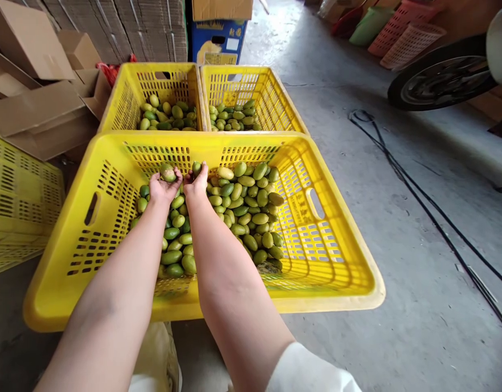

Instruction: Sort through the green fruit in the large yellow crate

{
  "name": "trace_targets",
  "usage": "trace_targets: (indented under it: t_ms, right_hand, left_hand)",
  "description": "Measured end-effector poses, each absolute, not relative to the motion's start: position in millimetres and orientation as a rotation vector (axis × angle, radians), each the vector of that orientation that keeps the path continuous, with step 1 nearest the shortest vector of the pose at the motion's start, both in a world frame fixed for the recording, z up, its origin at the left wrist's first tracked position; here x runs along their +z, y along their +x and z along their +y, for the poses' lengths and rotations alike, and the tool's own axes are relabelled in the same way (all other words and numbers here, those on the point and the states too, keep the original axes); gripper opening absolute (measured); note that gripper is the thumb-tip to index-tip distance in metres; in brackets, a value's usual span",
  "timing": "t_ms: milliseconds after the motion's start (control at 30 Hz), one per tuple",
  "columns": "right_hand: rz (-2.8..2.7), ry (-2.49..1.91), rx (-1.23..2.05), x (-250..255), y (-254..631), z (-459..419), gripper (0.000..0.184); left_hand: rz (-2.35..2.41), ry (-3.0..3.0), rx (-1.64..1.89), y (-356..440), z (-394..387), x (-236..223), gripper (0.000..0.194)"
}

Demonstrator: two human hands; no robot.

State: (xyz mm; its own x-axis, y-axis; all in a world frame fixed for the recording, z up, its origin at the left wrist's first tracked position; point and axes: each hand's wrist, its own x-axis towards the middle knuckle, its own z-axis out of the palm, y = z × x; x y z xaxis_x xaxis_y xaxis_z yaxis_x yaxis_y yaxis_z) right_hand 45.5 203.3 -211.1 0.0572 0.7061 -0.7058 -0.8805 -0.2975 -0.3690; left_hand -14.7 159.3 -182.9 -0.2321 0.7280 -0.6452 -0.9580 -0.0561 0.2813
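A large yellow plastic crate in front of me holds a heap of green and yellowish oval fruit; I cannot tell their exact kind. Over its far left part, my left hand is palm up, its fingers curled round a green fruit with a rough brownish patch. Close beside it, my right hand grips a smaller, smooth dark green fruit between thumb and fingers. Both hands are above the heap, and my forearms hide part of it.
Behind stand two more yellow crates, one left and one right, with similar fruit. Another yellow crate and opened cardboard boxes are at left. Black cables cross the concrete floor at right, near a wheel.
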Motion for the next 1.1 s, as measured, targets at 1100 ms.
trace_targets:
  t_ms: [1100]
  right_hand:
    - [0.086,-0.622,1.991,-192,57,199,0.023]
  left_hand:
    - [0.79,-0.364,1.596,-67,132,-169,0.042]
